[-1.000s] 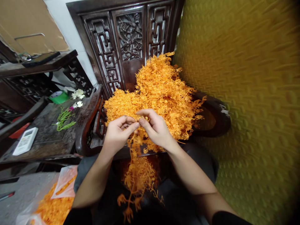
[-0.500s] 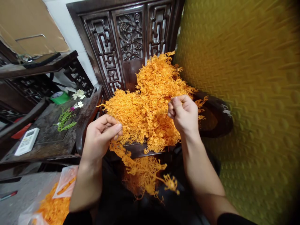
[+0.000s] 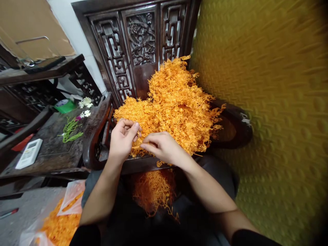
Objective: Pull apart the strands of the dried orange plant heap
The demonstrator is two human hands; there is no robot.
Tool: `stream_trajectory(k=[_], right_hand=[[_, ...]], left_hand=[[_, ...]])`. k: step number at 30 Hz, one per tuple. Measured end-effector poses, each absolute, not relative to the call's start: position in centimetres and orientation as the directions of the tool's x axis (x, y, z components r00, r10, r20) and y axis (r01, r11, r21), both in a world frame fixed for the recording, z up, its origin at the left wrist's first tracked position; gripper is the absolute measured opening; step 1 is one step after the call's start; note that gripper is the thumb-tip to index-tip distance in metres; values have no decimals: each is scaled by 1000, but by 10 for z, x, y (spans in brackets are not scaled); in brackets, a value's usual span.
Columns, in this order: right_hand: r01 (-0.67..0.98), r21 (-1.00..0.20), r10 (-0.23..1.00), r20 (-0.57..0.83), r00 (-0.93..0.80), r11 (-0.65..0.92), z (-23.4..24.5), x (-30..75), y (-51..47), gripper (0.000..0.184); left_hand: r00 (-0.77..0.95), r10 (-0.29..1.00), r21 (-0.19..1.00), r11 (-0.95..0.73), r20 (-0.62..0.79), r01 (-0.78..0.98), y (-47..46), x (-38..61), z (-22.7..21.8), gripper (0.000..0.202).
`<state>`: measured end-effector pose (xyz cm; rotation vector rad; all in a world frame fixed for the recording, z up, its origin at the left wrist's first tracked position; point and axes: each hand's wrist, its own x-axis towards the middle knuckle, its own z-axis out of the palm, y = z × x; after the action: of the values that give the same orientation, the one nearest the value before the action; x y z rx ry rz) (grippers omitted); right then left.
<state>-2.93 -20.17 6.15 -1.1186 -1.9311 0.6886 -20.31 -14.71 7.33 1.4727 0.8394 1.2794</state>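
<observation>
A large heap of orange plastic flower stems (image 3: 174, 99), thin and branching, is piled on the dark wooden chair. My left hand (image 3: 123, 138) is at the heap's front left, thumb and fingertips pinched on a small orange piece. Close beside it, my right hand (image 3: 162, 147) grips a thin orange plastic stem (image 3: 137, 147) whose end points toward the left hand. Fingers cover most of both pieces, so I cannot tell whether they are joined. More orange stems (image 3: 155, 191) hang in a tangle below the seat's front edge, between my legs.
A carved chair back (image 3: 143, 41) rises behind the heap; a yellow textured panel (image 3: 269, 102) stands at right. On the left wooden seat are a white remote control (image 3: 29, 153), green tape (image 3: 64, 106), green stems (image 3: 70, 131) and white flowers (image 3: 85, 102). A plastic bag (image 3: 73, 194) holds orange pieces.
My right hand has come left and down to meet my left hand, which moved slightly right. The branching orange piece that was over my lap below the left hand is gone from there.
</observation>
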Motion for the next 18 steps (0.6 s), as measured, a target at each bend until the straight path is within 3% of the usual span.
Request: stream_trajectory(k=[3, 5, 7, 11, 16, 18], right_hand=[[379, -825, 907, 367, -206, 419, 64, -19, -202, 29], [312, -873, 927, 355, -120, 375, 67, -13, -202, 29], [276, -893, 934, 347, -81, 356, 68, -9, -201, 28], [263, -898, 934, 352, -56, 354, 66, -7, -196, 29], [419, -788, 861, 507, 27, 451, 67, 6, -192, 32], [422, -791, 865, 500, 28, 443, 69, 10, -193, 26]], left_hand=[[390, 875, 945, -325, 286, 39, -148, -213, 79, 45], [519, 832, 936, -317, 198, 151, -149, -218, 82, 56], [573, 813, 946, -258, 104, 195, -150, -219, 83, 45], [503, 858, 986, -155, 102, 64, -150, -211, 80, 29], [346, 908, 964, -265, 238, 32, -148, -212, 82, 20], [328, 904, 950, -306, 273, 52, -149, -214, 84, 21]])
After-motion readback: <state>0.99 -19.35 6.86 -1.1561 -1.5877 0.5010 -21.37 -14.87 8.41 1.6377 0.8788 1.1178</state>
